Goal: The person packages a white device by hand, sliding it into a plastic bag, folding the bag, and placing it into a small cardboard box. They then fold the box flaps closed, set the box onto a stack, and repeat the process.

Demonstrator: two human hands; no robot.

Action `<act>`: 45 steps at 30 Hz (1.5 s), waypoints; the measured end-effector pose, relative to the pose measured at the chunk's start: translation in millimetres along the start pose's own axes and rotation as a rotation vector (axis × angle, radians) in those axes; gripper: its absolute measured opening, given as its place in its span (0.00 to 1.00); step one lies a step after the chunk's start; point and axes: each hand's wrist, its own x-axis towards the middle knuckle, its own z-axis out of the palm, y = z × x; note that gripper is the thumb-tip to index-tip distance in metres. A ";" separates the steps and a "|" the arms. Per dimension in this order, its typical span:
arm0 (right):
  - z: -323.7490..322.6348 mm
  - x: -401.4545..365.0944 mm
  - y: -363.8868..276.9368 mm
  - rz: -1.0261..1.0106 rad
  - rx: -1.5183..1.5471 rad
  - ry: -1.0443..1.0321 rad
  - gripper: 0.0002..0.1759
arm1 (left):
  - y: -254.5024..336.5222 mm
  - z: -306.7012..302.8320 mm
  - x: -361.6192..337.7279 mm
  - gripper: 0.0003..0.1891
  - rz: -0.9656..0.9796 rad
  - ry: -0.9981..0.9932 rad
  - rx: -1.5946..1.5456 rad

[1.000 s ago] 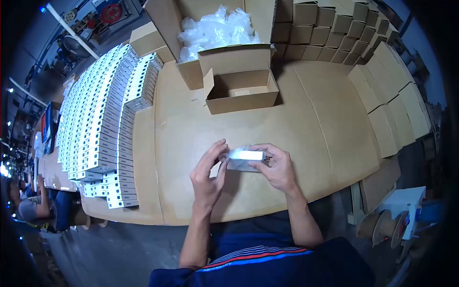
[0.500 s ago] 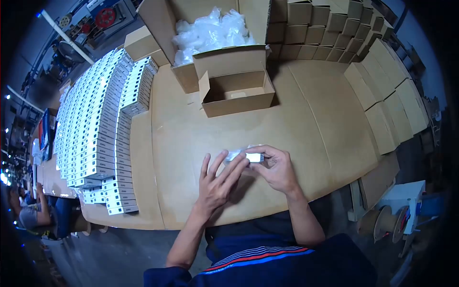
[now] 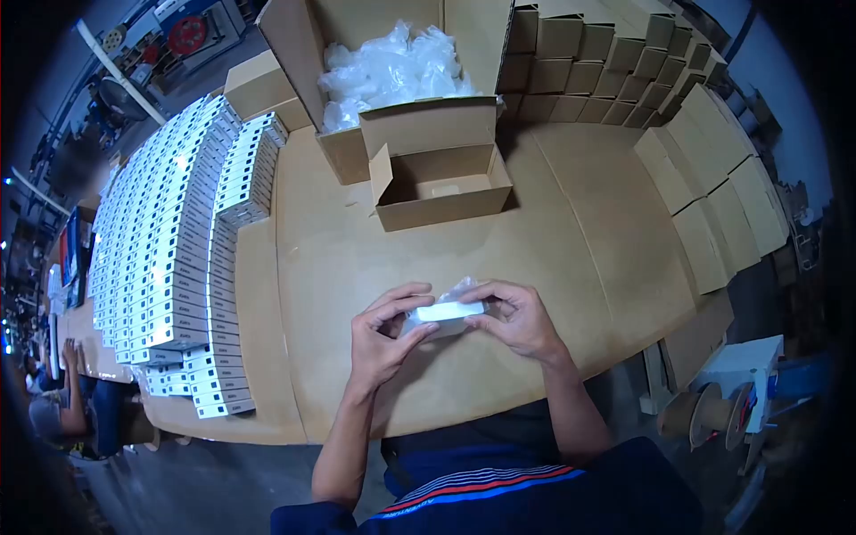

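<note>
A small white box (image 3: pixel 448 311) with clear plastic wrap (image 3: pixel 458 290) around it is held just above the table in front of me. My left hand (image 3: pixel 385 334) grips its left end between thumb and fingers. At the right end, my right hand (image 3: pixel 515 316) pinches it the same way. The plastic bunches up along the far side of the box. Beyond my hands stands an open brown carton (image 3: pixel 446 212), its lid raised and a small pale patch visible on its floor.
Stacked white boxes (image 3: pixel 152 241) fill the table's left side. A large carton (image 3: pixel 343 159) at the back holds crumpled plastic bags (image 3: pixel 397 71). Brown cartons (image 3: pixel 571 67) are piled back right, with more (image 3: pixel 722 192) along the right edge. Another person (image 3: pixel 76 406) sits far left.
My left hand has turned from lying with spread fingers over the white box to gripping its left end. More of the box's white face shows now. My right hand keeps its pinch.
</note>
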 end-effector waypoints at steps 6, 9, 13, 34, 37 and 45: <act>3.4 21.8 -44.9 -0.094 -0.463 -0.080 0.21 | -13.9 2.1 12.3 0.20 0.047 0.044 -0.241; 3.9 30.6 -57.1 -0.082 -0.590 -0.137 0.20 | -14.8 -0.2 21.2 0.22 0.072 0.035 -0.267; 4.4 44.6 -64.2 0.001 -0.573 -0.093 0.19 | -6.7 -11.8 47.2 0.23 0.141 -0.043 -0.098; -40.0 147.4 -27.1 -0.325 -1.113 0.792 0.12 | -31.9 -0.1 101.9 0.32 0.265 0.300 0.782; -49.3 150.5 -17.7 -0.288 -1.134 0.780 0.12 | -33.4 2.3 102.9 0.33 0.286 0.330 0.788; -58.1 156.8 7.0 -0.171 -1.159 0.774 0.12 | -36.1 6.5 98.8 0.34 0.284 0.353 0.774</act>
